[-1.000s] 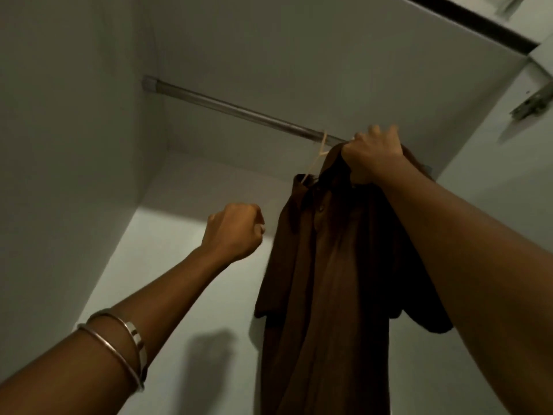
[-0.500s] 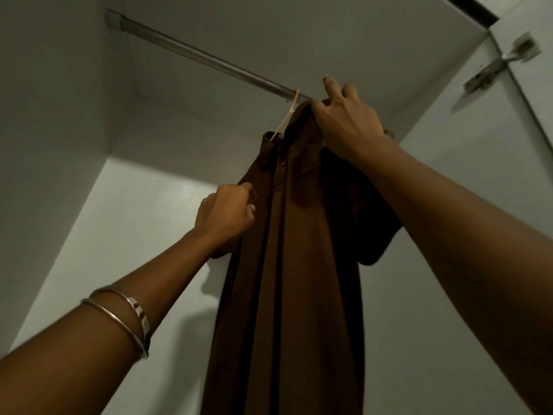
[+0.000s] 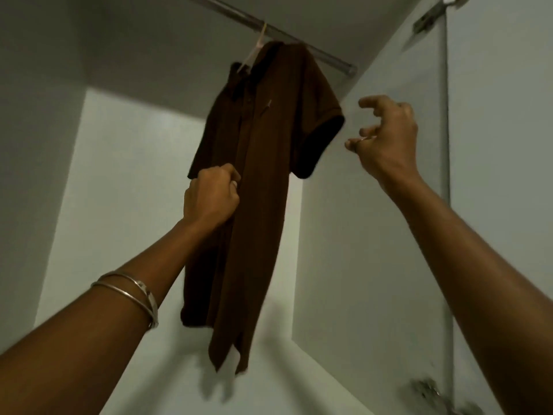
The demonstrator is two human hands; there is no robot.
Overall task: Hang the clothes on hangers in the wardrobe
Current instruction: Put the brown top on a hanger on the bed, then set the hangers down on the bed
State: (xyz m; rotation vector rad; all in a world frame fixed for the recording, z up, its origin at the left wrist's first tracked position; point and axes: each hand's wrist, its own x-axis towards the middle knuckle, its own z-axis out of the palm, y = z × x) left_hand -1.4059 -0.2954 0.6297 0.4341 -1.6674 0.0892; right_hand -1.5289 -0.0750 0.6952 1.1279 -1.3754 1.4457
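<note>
- Up above both hands, the brown polo shirt [image 3: 263, 163] hangs on a pale hanger [image 3: 254, 52] hooked over the wardrobe rail [image 3: 317, 53]
- Left hand [image 3: 211, 197] at the shirt's front edge, below the near sleeve: grip curled tight, knuckles against the cloth, and it looks to be pinching the fabric, though the fingertips are hidden
- Right hand [image 3: 386, 139] off to the right of the far sleeve, clear of the cloth: grip spread, fingers loosely bent, holding nothing
- Shirt body falls past the left wrist, its hem well below the left grip
- Two metal bangles [image 3: 131, 293] sit on the left forearm
- Door hinge [image 3: 434, 13] shows high right of the right grip
</note>
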